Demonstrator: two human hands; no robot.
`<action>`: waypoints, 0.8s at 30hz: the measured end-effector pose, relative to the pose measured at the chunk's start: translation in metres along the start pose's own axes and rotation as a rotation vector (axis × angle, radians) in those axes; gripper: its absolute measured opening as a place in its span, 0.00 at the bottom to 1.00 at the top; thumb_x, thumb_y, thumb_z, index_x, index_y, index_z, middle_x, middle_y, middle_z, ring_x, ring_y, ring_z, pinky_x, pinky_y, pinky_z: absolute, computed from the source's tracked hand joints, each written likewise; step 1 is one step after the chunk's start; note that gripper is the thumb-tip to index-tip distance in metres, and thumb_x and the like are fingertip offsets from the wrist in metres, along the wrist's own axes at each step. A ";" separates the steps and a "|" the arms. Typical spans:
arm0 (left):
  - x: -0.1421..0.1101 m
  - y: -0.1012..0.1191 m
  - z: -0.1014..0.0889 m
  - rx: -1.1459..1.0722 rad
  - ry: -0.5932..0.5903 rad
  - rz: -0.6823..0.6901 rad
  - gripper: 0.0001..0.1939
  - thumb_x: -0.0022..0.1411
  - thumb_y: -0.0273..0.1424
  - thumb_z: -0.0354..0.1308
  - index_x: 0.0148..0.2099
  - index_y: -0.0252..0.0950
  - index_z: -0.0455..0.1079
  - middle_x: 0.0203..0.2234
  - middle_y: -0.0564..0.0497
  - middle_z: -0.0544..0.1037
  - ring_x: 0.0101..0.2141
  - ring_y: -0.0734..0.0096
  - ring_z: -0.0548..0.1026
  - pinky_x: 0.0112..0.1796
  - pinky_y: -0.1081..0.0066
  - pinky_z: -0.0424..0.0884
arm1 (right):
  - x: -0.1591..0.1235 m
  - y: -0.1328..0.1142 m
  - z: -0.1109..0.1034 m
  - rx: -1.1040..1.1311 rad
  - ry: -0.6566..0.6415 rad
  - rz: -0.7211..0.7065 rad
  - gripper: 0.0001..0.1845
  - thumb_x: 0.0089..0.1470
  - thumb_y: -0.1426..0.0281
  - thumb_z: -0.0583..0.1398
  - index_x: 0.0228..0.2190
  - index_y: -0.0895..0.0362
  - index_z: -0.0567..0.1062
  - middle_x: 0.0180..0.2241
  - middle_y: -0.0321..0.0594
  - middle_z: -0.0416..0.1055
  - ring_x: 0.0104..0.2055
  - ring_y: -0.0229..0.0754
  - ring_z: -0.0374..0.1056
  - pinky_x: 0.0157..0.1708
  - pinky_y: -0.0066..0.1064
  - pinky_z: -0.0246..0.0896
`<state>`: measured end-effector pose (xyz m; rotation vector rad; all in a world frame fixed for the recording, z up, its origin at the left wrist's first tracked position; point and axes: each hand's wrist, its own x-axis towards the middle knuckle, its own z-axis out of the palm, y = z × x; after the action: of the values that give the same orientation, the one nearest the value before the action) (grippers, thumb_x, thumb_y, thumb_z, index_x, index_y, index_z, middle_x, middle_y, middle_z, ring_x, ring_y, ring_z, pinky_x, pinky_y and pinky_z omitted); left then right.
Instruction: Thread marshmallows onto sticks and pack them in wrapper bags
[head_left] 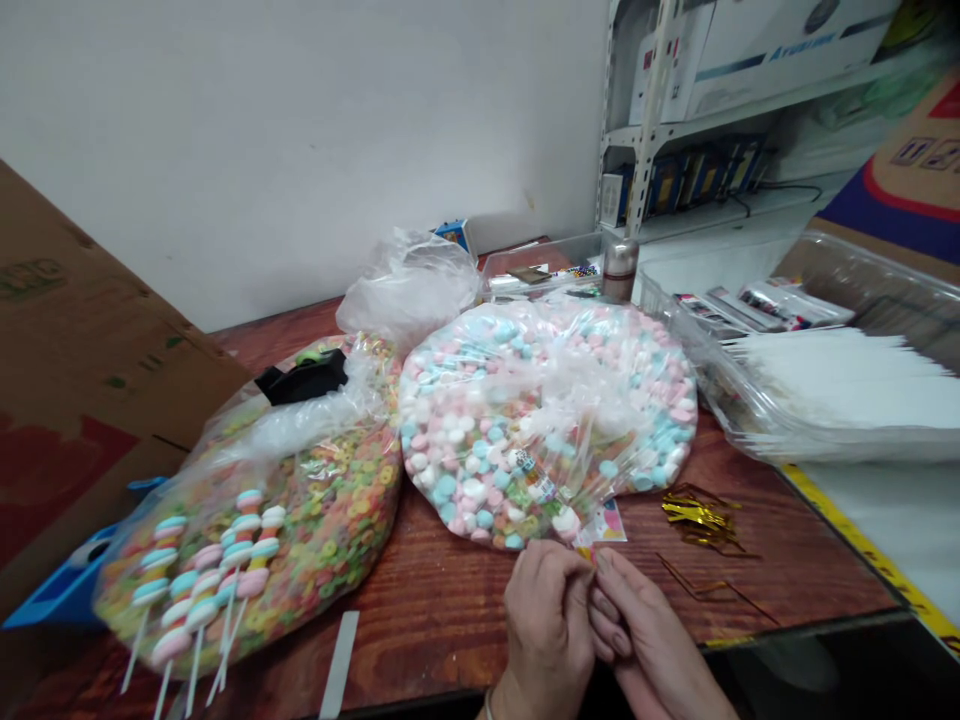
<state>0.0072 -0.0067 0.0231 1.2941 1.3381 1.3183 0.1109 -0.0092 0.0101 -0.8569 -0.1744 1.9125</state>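
My left hand (544, 630) and my right hand (637, 640) meet at the bottom centre of the view, with their fingertips pinched together. Between them is the neck of a small cellophane packet of candy (541, 485), which lies across a big clear bag of pastel marshmallow candies (480, 430). The fingers hide the packet's neck. A printed paper card (609, 522) sits just above my fingertips. Loose gold twist ties (701, 515) lie to the right of my hands on the wooden table (420, 640).
To the left, candy skewers (214, 580) rest on a big bag of coloured cereal rings (337, 520), with a black tape dispenser (304, 375) on top. White sticks (847, 380) fill a clear tray at right. A metal canister (620, 270) stands behind the marshmallows. A cardboard box (90, 330) stands at far left.
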 end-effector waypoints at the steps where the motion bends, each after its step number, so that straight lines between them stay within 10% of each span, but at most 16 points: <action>1: -0.001 0.001 0.000 -0.011 -0.045 -0.025 0.05 0.57 0.29 0.62 0.32 0.40 0.80 0.28 0.45 0.75 0.32 0.61 0.70 0.37 0.68 0.63 | 0.000 0.000 -0.001 0.019 0.008 0.001 0.23 0.43 0.56 0.71 0.25 0.55 0.65 0.15 0.21 0.48 0.16 0.26 0.40 0.16 0.20 0.39; 12: 0.013 -0.010 -0.001 -0.605 -0.120 -0.520 0.10 0.57 0.35 0.63 0.38 0.33 0.75 0.25 0.51 0.75 0.26 0.74 0.68 0.33 0.74 0.66 | -0.008 0.004 -0.007 -0.091 -0.056 -0.020 0.19 0.48 0.56 0.68 0.27 0.57 0.68 0.15 0.19 0.46 0.15 0.25 0.35 0.15 0.21 0.36; 18: 0.004 -0.012 0.002 -0.354 -0.062 -0.430 0.13 0.53 0.37 0.66 0.25 0.32 0.74 0.20 0.52 0.74 0.24 0.75 0.67 0.29 0.76 0.65 | -0.006 0.006 -0.002 -0.145 -0.025 -0.022 0.24 0.45 0.50 0.67 0.27 0.56 0.67 0.15 0.18 0.43 0.15 0.25 0.31 0.13 0.21 0.35; 24: 0.007 -0.018 0.003 -0.383 0.068 -0.478 0.17 0.44 0.41 0.71 0.33 0.33 0.79 0.24 0.48 0.78 0.30 0.62 0.75 0.32 0.69 0.72 | -0.003 0.009 0.002 -0.239 0.078 -0.167 0.24 0.49 0.47 0.62 0.34 0.54 0.68 0.18 0.21 0.46 0.17 0.27 0.37 0.16 0.20 0.39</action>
<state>0.0076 0.0019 0.0059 0.6260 1.2616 1.2054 0.1038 -0.0154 0.0091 -1.0406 -0.4205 1.7213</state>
